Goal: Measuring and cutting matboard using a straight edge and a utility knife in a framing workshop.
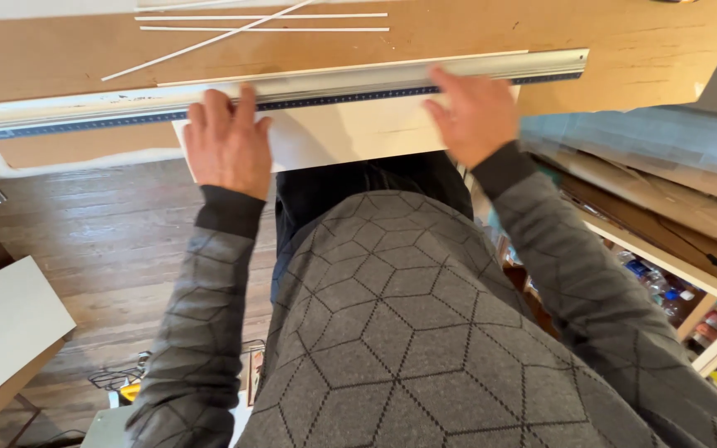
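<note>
Both hands lie flat, fingers spread and grasping nothing — the left hand (227,143) and right hand (475,116) press down on a white sheet (350,133) and the long metal ruler (292,87) across it. Ruler's long axis runs left to right on the brown board (624,50), just beyond the fingertips — each hand equally near. Thin white strips (263,29) lie farther up the board.

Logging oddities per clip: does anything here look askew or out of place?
One thin white strip lies diagonally across two parallel strips on the brown board. Otherwise, both hands press a metal ruler over white sheet.
</note>
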